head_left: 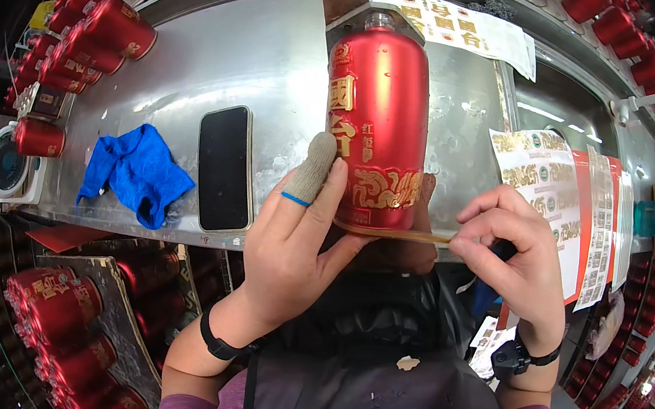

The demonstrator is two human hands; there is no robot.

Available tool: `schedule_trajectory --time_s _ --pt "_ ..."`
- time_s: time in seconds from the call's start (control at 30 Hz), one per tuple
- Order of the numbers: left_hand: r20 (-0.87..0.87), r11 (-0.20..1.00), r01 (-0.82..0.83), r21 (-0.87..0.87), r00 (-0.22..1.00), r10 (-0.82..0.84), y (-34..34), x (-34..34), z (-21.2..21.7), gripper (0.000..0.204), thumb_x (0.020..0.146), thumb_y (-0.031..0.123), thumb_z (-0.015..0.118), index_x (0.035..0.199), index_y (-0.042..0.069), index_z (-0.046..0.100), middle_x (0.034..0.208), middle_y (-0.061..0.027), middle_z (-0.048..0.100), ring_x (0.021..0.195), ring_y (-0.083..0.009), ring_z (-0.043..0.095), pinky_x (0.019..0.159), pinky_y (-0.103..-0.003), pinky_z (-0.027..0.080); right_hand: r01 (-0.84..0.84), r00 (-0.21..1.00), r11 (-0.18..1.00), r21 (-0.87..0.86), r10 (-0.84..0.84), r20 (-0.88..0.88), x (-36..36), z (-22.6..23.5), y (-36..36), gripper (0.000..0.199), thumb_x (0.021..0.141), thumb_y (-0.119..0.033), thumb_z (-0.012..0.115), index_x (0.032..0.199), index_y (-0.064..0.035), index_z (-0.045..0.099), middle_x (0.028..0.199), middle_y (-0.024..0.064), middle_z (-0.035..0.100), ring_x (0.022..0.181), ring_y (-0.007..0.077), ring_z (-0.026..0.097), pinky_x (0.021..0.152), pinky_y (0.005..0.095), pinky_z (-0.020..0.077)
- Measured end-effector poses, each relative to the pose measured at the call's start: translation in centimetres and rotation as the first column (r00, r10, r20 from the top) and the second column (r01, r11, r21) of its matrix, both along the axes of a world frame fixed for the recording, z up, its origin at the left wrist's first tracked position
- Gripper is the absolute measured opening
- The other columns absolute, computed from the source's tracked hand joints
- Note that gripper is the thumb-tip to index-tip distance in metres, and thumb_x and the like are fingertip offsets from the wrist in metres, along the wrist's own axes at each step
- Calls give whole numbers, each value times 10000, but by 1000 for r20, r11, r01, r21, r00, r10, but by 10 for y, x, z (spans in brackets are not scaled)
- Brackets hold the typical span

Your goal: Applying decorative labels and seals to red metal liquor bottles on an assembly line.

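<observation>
Left hand: fingers curled round the base of a red bottle, one fingertip capped in a grey knitted cot. Right hand: thumb and forefinger pinched shut on a thin tan strip running along the bottle's bottom edge. Bottle upright, centre, against the steel worktop. Left of it: a black phone, then a blue cloth. Right: sheets of labels. Far left: stacked red bottles.
</observation>
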State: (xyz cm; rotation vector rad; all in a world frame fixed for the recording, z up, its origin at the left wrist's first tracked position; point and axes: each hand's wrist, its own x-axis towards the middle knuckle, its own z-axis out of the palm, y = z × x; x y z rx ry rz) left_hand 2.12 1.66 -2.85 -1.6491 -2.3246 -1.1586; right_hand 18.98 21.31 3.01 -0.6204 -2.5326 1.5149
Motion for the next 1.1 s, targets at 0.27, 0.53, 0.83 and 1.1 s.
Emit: schedule_trajectory --time_s 0.27,0.53,0.83,1.1 --pt "50 1000 -12 -3 999 12 -2 -1 -3 755 704 109 855 1367 -64 538 1416 -269 520 1221 -401 585 986 -424 499 26 1000 998 -56 -25 8 -5 -21 0 94 835 -67 760 848 -13 685 902 49 625 721 120 538 648 249 435" --pt "194 999 -29 16 981 25 -7 1 -16 759 752 132 847 1407 -40 506 1388 -266 546 1185 -389 613 957 -412 508 -24 999 999 -45 23 -38 -13 -31 -2 90 839 -71 760 853 -17 689 885 55 627 709 143 566 632 265 454" --pt "236 999 -37 -21 971 41 -10 -1 -16 686 824 92 798 1425 -40 495 1268 -209 637 1033 -276 674 920 -352 522 -43 999 999 -34 42 -35 -15 -20 -6 103 836 -93 765 840 -21 692 861 62 631 705 175 590 629 289 469" --pt "195 999 -31 33 980 24 -10 -2 -18 710 802 169 822 1405 -42 512 1290 -228 623 1094 -367 648 914 -408 513 -31 998 999 5 32 -51 -13 -16 -9 108 836 -98 762 831 -17 690 857 66 626 702 180 595 623 296 464"
